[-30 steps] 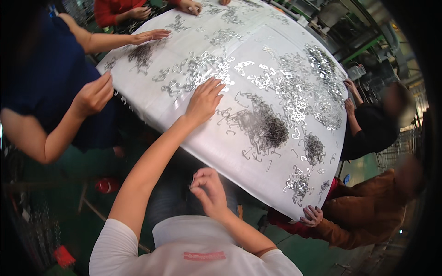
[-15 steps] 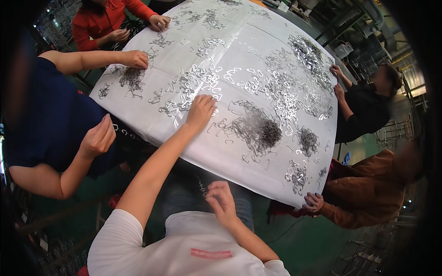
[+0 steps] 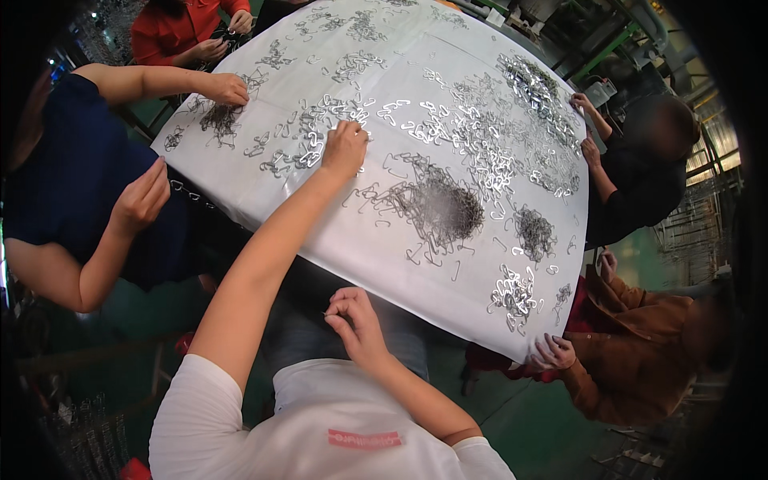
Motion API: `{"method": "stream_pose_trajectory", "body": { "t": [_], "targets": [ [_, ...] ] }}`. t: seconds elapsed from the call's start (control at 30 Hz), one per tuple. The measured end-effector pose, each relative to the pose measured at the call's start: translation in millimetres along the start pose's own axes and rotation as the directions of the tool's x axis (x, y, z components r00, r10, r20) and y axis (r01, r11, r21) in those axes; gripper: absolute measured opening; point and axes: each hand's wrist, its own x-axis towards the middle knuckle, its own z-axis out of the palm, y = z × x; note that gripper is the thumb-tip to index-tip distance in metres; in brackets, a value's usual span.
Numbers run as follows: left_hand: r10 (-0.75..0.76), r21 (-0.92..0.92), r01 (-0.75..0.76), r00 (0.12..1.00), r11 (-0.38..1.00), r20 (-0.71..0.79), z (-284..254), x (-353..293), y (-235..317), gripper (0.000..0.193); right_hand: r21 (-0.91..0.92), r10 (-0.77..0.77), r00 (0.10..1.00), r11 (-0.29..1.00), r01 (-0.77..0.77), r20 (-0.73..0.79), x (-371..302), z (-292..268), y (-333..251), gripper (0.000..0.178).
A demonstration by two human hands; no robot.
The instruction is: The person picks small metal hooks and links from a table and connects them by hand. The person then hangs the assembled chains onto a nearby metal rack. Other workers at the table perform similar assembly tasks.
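Observation:
On the white-covered table (image 3: 392,292), my left hand (image 3: 346,150) reaches with bent, closed fingers to the right edge of a loose cluster of shiny S-shaped metal hooks (image 3: 308,144). What its fingertips grip, if anything, is hidden. Below the table's near edge, in front of my body, my right hand (image 3: 358,326) is closed in a pinch. Only a small dark bit shows at its fingertips; half a second ago a short chain of metal hooks hung there. To the right of my left hand lies a dense pile of darker wire hooks (image 3: 448,212).
Several people work around the table. At left, a person's hand (image 3: 228,90) is over dark hooks; a red-sleeved person (image 3: 164,36) stands beyond. On the right, a brown-sleeved hand (image 3: 554,352) rests on the table's corner. More hooks (image 3: 532,88) lie at the far right.
My left hand has moved slightly up, deeper along the hook cluster. My right hand has shifted up and left; the dangling chain no longer shows clearly. The red-sleeved person's hand has left the table.

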Motion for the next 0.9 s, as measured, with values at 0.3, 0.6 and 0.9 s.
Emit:
{"method": "stream_pose_trajectory", "body": {
  "t": [0.3, 0.6, 0.9],
  "targets": [
    [-0.587, -0.617, 0.602, 0.765, 0.506, 0.265, -148, -111, 77, 0.012, -0.006, -0.048, 0.995, 0.999, 0.047, -0.088, -3, -7, 0, 0.005],
    [-0.662, -0.625, 0.631, 0.713, 0.461, 0.232, -227, -175, 167, 0.008, -0.006, -0.071, 0.986, 0.997, 0.071, -0.151, -6, -7, 6, 0.008],
    [-0.622, -0.617, 0.544, 0.775, 0.568, 0.111, -225, -180, 168, 0.012, -0.177, -0.047, 0.996, 0.984, 0.033, -0.076, -9, -14, 1, 0.012]
  ]
}}
